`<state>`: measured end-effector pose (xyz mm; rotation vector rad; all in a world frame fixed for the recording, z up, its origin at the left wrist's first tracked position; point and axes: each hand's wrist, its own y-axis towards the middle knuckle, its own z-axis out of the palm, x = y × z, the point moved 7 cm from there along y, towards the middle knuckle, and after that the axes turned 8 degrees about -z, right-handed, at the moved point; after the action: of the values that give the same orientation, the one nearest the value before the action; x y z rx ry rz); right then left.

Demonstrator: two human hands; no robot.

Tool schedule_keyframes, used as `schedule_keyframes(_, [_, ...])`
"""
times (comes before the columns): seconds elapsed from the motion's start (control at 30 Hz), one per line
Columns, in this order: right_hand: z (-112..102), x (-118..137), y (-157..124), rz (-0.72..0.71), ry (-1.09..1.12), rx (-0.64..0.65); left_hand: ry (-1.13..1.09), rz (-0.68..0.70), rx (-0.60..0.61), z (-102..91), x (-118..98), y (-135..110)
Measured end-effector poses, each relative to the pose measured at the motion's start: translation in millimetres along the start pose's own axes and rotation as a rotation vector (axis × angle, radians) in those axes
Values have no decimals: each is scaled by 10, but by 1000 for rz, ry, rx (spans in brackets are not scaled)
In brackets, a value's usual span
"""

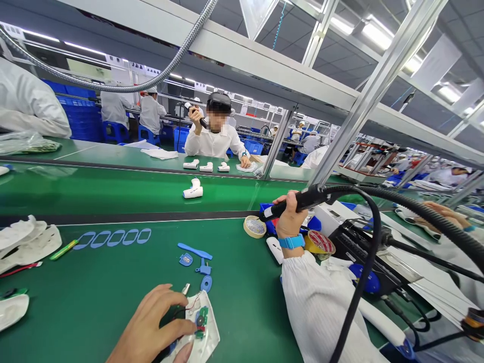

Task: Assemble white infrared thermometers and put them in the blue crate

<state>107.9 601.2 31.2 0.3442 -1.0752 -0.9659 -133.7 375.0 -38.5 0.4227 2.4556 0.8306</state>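
My right hand (290, 220), with a blue wristband on the wrist, grips a black electric screwdriver (312, 197). The screwdriver's tip end is beside a round dish of small screws (254, 227); I cannot tell whether they touch. Near the front edge, my left hand (157, 320) curls over a white plastic housing half (209, 338), thumb and fingers on it. Inside that half lies a green circuit board (202, 321) with thin wires. Just beyond it on the green mat are small blue plastic parts (206, 283) and a long blue strip (194, 250).
Blue rings (121, 237) lie in a row at left, near white housings (30, 244). A green conveyor belt (113, 189) carries a white device (193, 188). Yellow tape (319, 243), a black power unit (368, 257) and cables crowd the right. A co-worker (214, 133) sits opposite.
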Motion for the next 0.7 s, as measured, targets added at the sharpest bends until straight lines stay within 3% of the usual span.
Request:
schedule_keyframes(0.13, [41, 24, -47, 44, 26, 19, 19, 50, 26, 31, 26, -14])
schedule_keyframes(0.27, [10, 282, -147, 66, 122, -74, 33, 82, 119, 85, 59, -27])
schedule_keyframes(0.43, [47, 766, -472, 240, 281, -14, -71, -93, 246, 148, 73, 19])
schedule_keyframes(0.57, [79, 1094, -790, 357, 346, 39, -212, -277, 230, 170, 95, 72])
schedule_keyframes(0.7, [127, 1247, -1030, 430, 341, 89, -289, -372, 223, 197, 104, 93])
